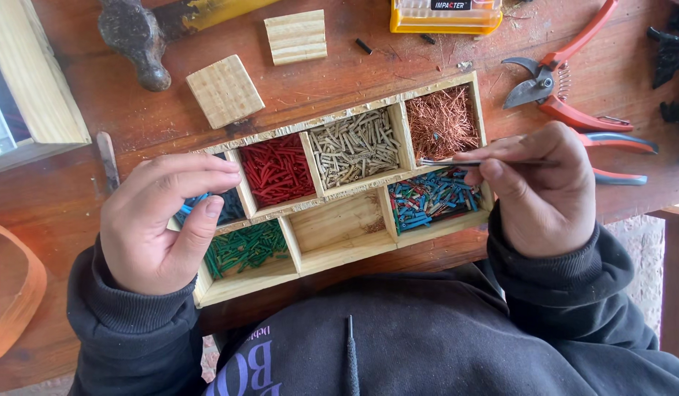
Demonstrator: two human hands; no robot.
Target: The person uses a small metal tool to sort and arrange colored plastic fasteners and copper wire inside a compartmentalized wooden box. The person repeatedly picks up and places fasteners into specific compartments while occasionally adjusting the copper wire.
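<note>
A thin metal rod (457, 163) is pinched between thumb and fingers of the right hand (541, 192), held level over the wooden tray (339, 236). Blue bits (191, 204) are nipped by the curled left hand (160, 224) above its nearest compartment.

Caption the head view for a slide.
Right hand holds a thin metal tool over a compartmented wooden tray; left hand grips its end.

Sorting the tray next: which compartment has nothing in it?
The bottom-row middle compartment, between the green pieces and blue-red mix; only bare wood shows.
</note>
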